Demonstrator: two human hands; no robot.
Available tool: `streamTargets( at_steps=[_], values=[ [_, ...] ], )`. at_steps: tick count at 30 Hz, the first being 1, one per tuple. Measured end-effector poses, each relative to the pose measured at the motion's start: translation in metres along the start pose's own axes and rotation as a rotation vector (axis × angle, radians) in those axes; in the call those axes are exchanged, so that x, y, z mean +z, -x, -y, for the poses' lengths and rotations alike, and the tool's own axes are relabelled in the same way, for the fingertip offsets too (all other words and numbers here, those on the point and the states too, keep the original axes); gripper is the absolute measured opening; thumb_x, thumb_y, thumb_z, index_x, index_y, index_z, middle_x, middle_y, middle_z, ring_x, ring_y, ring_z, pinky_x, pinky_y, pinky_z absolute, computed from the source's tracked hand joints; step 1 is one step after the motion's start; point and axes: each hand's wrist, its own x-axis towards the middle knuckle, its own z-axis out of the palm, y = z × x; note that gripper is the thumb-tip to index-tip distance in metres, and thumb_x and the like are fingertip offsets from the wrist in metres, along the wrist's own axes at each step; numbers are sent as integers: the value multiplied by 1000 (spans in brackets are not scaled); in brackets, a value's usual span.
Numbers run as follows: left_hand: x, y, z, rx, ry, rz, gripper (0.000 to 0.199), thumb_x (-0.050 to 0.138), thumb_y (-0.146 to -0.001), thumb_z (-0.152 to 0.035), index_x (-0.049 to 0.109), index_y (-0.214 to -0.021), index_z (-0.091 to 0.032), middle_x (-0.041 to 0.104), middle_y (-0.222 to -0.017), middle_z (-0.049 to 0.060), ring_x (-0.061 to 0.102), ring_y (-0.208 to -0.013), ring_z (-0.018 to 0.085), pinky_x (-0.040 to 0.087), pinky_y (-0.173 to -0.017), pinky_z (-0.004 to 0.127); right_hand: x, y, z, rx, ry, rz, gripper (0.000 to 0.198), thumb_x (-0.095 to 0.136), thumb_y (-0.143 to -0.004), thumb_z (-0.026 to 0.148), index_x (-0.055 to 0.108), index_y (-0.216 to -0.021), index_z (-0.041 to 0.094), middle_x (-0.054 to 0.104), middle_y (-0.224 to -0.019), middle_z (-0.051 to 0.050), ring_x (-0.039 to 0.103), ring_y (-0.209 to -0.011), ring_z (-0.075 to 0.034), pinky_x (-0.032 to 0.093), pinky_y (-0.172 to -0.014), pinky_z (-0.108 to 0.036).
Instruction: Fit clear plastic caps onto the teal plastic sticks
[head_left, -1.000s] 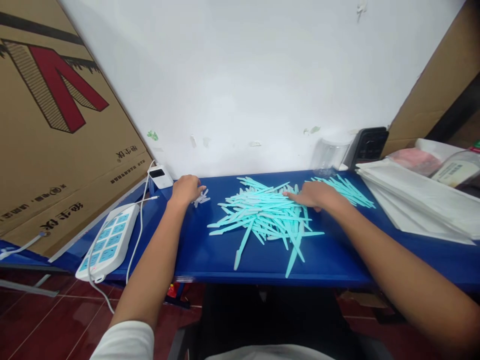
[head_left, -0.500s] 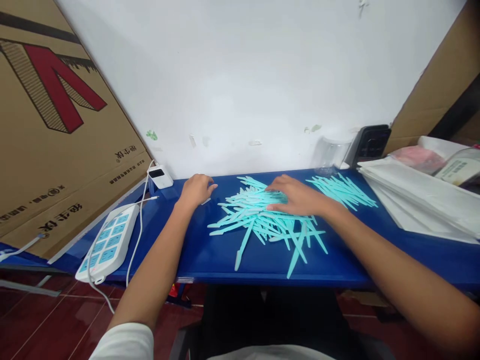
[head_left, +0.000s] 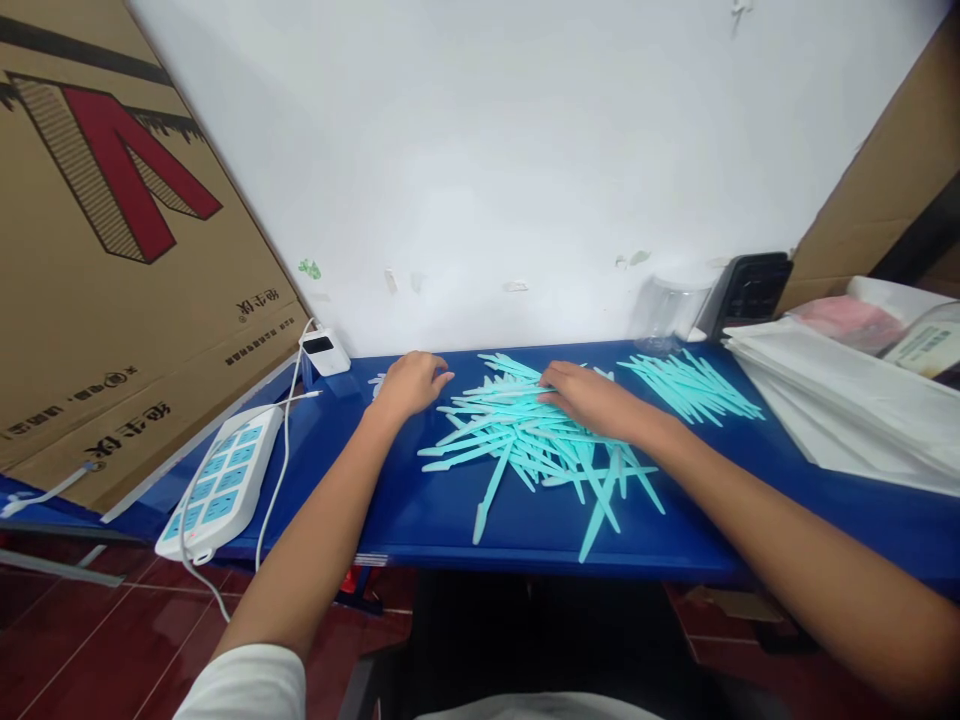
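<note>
A heap of turquoise eyebrow razors [head_left: 517, 420], slim and flat with a wider blade end, lies crisscrossed mid-table. My right hand [head_left: 589, 397] is over the heap's upper right part, its thumb and fingertips closed on a razor there; the fingers partly hide it. Left of the heap, my left hand [head_left: 412, 384] hovers low over the table with its thumb apart from the curled fingers and nothing visible between them. Small whitish pieces [head_left: 377, 381] show just behind that hand, too small to make out.
A second razor pile [head_left: 690, 386] lies to the right, near a clear plastic container [head_left: 673, 308] and a black holder [head_left: 754, 295]. White sheets [head_left: 847, 400] cover the table's right end. At left are a power strip [head_left: 221, 485], cables, a white device [head_left: 326, 352] and a large carton [head_left: 135, 300].
My right hand's fingers have closed together on the heap. My left hand has moved slightly right, uncovering the small whitish pieces. The camera view has shifted a little.
</note>
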Motion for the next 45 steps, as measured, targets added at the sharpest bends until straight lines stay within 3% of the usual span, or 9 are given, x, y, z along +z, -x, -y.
streamTargets(
  at_steps=[3, 8, 11, 16, 21, 30, 37, 42, 45],
  values=[
    [5, -1, -7, 83, 131, -46, 33, 60, -100, -42, 79, -115, -19, 79, -101, 10, 71, -93, 26, 51, -81, 34, 0, 1, -3, 26, 37, -14, 19, 47, -105, 31, 56, -94, 19, 65, -103, -17, 61, -90, -29, 40, -70, -35],
    [6, 2, -31, 199, 368, -161, 47, 48, -106, -50, 74, -127, -19, 79, -101, 9, 70, -86, 23, 49, -78, 33, -5, 4, -16, 169, -117, -15, 20, 34, -108, 35, 45, -97, 23, 67, -89, -12, 62, -81, -28, 35, -63, -33],
    [5, 8, -51, 238, 493, -154, 50, 41, -108, -53, 70, -128, -18, 75, -88, 6, 66, -76, 20, 45, -72, 30, -8, 4, -19, 156, -133, -25, 19, 36, -108, 41, 42, -100, 24, 66, -84, -9, 60, -72, -26, 34, -62, -33],
    [10, 16, -76, 260, 667, -126, 42, 41, -108, -53, 62, -103, -18, 53, -64, -3, 48, -57, 14, 34, -59, 27, -8, 5, -7, 0, -362, -38, 27, 40, -107, 48, 44, -94, 24, 67, -82, -6, 62, -73, -23, 39, -66, -32],
    [15, 16, -80, 265, 704, -149, 46, 43, -107, -52, 46, -75, -19, 33, -61, -6, 33, -55, 11, 25, -57, 28, -3, 4, 6, 2, -526, -113, 35, 50, -103, 55, 52, -89, 23, 71, -82, -4, 62, -70, -20, 41, -66, -31],
    [15, 16, -84, 226, 798, -165, 39, 47, -105, -53, 55, -87, -20, 38, -60, -7, 34, -53, 11, 26, -55, 27, -5, 4, 10, 32, -568, -195, 44, 53, -101, 57, 66, -82, 20, 66, -77, -2, 55, -69, -18, 39, -66, -31],
    [33, 8, -80, 52, 1048, -174, 45, 51, -99, -65, 50, -87, -22, 33, -55, -8, 29, -47, 11, 21, -48, 26, -7, 2, 12, 100, -547, -278, 46, 58, -97, 58, 66, -75, 19, 66, -73, -2, 55, -67, -17, 37, -65, -30],
    [33, 11, -83, 57, 943, -199, 59, 34, -104, -68, 43, -70, -20, 40, -60, -3, 43, -57, 13, 30, -55, 28, -2, 0, 11, 84, -604, -324, 42, 59, -98, 55, 65, -77, 19, 68, -78, -3, 61, -75, -20, 41, -72, -32],
    [28, 15, -87, 79, 845, -242, 59, 33, -106, -64, 42, -69, -19, 41, -62, -2, 41, -61, 13, 28, -59, 29, 0, 0, 11, 74, -617, -326, 39, 57, -100, 53, 62, -81, 20, 68, -79, -3, 62, -77, -21, 42, -72, -32]
  ],
)
